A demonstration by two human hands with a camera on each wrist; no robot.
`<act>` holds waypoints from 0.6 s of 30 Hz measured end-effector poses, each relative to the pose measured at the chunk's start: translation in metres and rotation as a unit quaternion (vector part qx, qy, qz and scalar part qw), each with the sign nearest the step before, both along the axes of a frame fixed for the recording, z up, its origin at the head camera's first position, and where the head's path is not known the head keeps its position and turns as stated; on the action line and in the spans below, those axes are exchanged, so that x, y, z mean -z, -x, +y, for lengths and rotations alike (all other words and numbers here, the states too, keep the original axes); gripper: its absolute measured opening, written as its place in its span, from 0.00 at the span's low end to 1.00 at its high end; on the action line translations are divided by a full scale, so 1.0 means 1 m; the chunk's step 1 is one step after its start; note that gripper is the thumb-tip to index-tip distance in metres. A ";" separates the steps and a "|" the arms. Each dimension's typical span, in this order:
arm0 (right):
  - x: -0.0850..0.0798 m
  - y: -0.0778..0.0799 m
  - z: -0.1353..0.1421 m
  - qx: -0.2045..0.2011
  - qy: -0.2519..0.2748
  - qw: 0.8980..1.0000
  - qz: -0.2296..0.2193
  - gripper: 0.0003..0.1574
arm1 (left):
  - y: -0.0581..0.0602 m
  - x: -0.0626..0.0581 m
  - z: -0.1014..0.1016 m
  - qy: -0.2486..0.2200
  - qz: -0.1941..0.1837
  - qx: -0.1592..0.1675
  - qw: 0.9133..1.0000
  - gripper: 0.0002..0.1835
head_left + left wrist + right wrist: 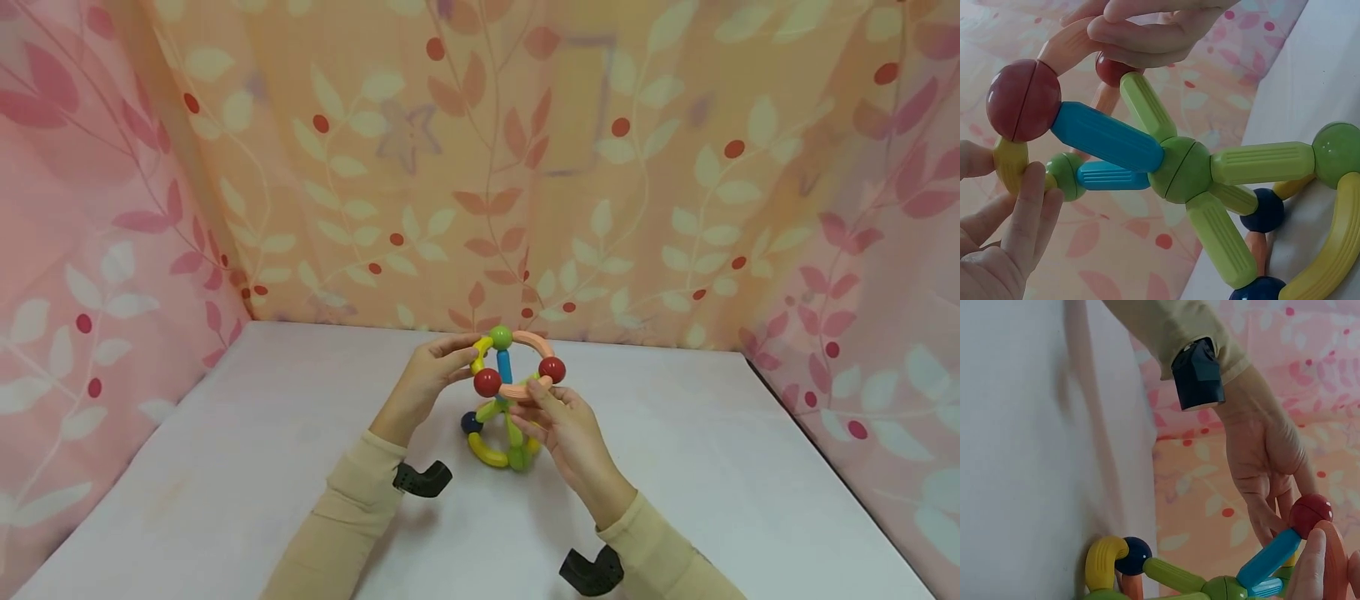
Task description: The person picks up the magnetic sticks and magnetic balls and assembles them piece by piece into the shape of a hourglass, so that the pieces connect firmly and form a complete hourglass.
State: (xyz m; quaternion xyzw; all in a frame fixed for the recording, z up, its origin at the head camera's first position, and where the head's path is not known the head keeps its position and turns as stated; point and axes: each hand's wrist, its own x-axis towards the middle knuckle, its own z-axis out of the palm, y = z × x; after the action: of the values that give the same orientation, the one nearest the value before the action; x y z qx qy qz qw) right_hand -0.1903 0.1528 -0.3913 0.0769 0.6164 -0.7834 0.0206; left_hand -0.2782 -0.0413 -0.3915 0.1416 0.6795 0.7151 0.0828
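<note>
A magnetic stick-and-ball toy structure stands on the table, its central green ball point(1179, 170) joined to blue sticks point(1107, 136) above and lime-green sticks point(1263, 162) below. My left hand point(423, 379) pinches a curved yellow stick point(1011, 164) between a red ball point(487, 383) and a green ball point(501, 337) on the upper ring. On the near right, my right hand point(573, 433) pinches a curved peach stick point(516, 392) between that red ball and another red ball point(552, 369). A dark blue ball point(471, 422) and curved yellow stick point(487, 452) belong to the lower ring.
The white table point(225, 450) extends around the structure on all sides. Behind it hangs an orange curtain point(487, 167) with a leaf pattern, and pink patterned cloth point(82, 208) covers both sides. Black wrist mounts point(423, 479) stick out from both sleeves.
</note>
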 end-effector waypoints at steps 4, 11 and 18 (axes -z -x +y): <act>0.001 -0.003 0.006 -0.011 -0.033 0.999 -0.002 0.24 | -0.002 0.001 0.002 -0.002 0.005 0.005 1.000 0.20; 0.000 -0.010 0.028 -0.051 -0.113 0.992 -0.014 0.27 | -0.002 0.001 -0.001 -0.001 0.000 0.008 1.000 0.21; -0.009 -0.006 0.070 -0.016 -0.181 0.983 -0.006 0.27 | 0.000 0.002 -0.005 0.006 -0.007 0.004 1.000 0.20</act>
State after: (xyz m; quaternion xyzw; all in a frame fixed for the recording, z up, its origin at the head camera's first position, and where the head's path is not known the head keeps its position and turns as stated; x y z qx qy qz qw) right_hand -0.1841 0.2229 -0.3827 0.0740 0.7493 -0.6577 0.0226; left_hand -0.2784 -0.0459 -0.3932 0.1390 0.6828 0.7115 0.0909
